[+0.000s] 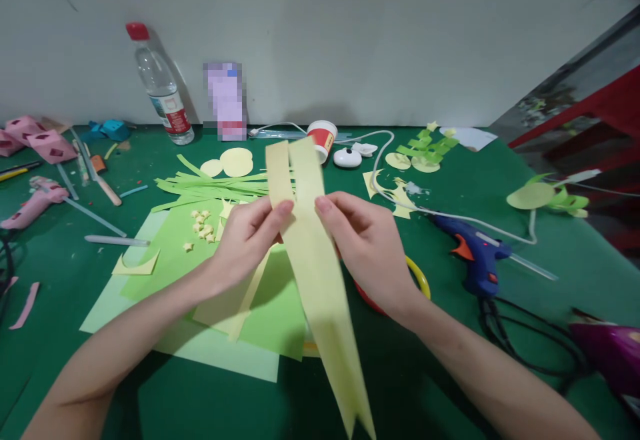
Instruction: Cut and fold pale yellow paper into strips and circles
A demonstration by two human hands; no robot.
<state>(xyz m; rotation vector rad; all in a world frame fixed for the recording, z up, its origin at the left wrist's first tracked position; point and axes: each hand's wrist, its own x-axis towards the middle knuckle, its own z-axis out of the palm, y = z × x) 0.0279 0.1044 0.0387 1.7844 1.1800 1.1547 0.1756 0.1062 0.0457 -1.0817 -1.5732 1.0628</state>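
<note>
Both my hands hold long pale yellow paper strips (313, 253) up over the green table (450, 360). My left hand (247, 240) pinches the left strip between thumb and fingers. My right hand (367, 243) grips the right, longer strip, which hangs down toward me and ends in a forked tip. The strips fan out upward past my fingers. Beneath my hands lie light green paper sheets (200, 333) with several tiny yellow paper stars (201, 225).
A blue glue gun (475, 253) with a white cord lies to the right, and a pink glue gun (33, 203) to the left. Thin green strips (210, 187), yellow paper circles (235, 161), a water bottle (160, 87), a paper cup (321, 139) and a purple device (613, 350) are around.
</note>
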